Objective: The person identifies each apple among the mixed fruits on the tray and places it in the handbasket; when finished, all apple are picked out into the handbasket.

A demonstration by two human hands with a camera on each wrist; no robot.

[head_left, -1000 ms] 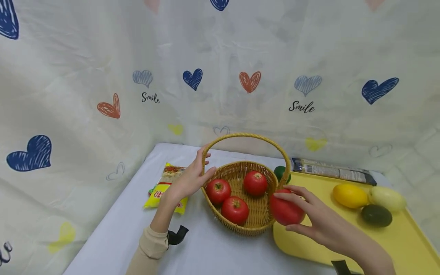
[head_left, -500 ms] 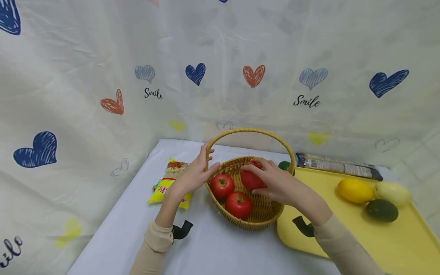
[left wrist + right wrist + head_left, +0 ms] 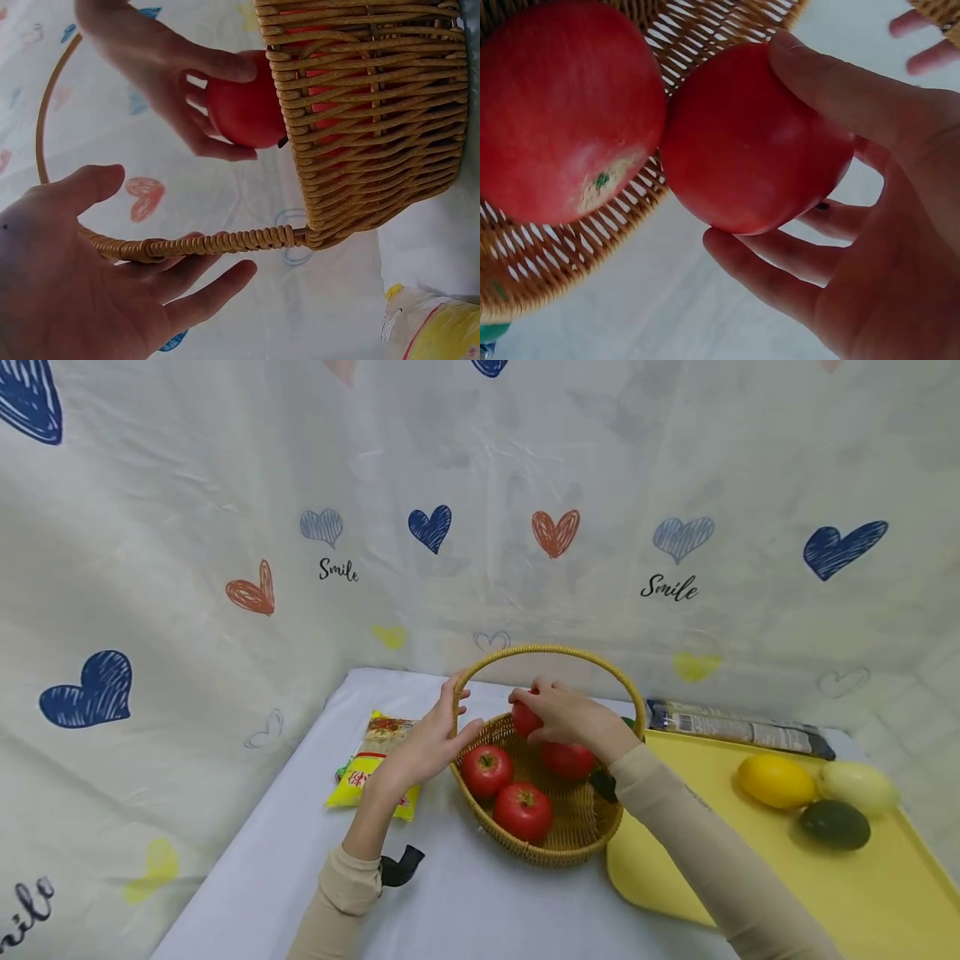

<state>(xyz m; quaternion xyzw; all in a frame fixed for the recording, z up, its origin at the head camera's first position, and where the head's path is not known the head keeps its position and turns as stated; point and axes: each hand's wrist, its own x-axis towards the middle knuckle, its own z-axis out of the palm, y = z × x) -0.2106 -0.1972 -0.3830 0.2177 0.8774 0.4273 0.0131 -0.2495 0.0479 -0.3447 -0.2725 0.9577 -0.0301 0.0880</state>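
Note:
Over the far rim of the wicker basket (image 3: 558, 855), my right hand (image 3: 573, 720) grips a red apple (image 3: 525, 720) between thumb and fingers. In the right wrist view that apple (image 3: 754, 142) touches another apple (image 3: 562, 112) lying in the basket. Several apples are inside, among them a left one (image 3: 487, 771) and a front one (image 3: 522, 812). My left hand (image 3: 429, 745) is at the left side of the arched handle (image 3: 551, 649). Its fingers (image 3: 214, 296) extend loosely behind the handle and touch it, with the thumb apart.
A yellow tray (image 3: 693, 868) at right holds a yellow lemon-like fruit (image 3: 776, 780), a pale green fruit (image 3: 857, 786) and a dark green fruit (image 3: 835, 824). Behind it lies a long dark package (image 3: 738, 728). A yellow snack packet (image 3: 371, 768) lies left of the basket.
My right hand has carried its apple from the basket's right side inward and then to the far rim. My left hand stays at the handle.

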